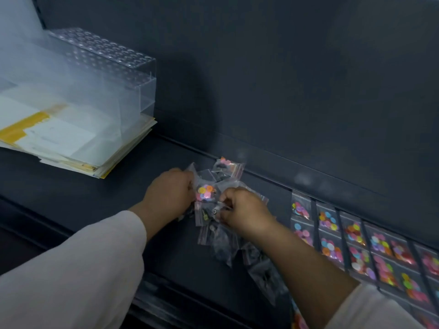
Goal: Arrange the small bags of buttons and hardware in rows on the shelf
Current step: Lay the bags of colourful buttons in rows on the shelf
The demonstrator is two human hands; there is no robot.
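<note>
Left hand: fingers curled, gripping the loose pile at its 9 o'clock side.
Right hand: fingertips pinch one hardware bag; peel it off singly.
Rows: at 4 o'clock; continue them leftward, edges aligned.

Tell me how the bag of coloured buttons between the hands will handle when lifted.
Probably floppy: the bag of coloured buttons is thin clear film, crumpled where the left hand grips it. Likely light, since it holds only a few small discs. The glossy film may slide against the pile of bags that the right hand pinches.
</note>
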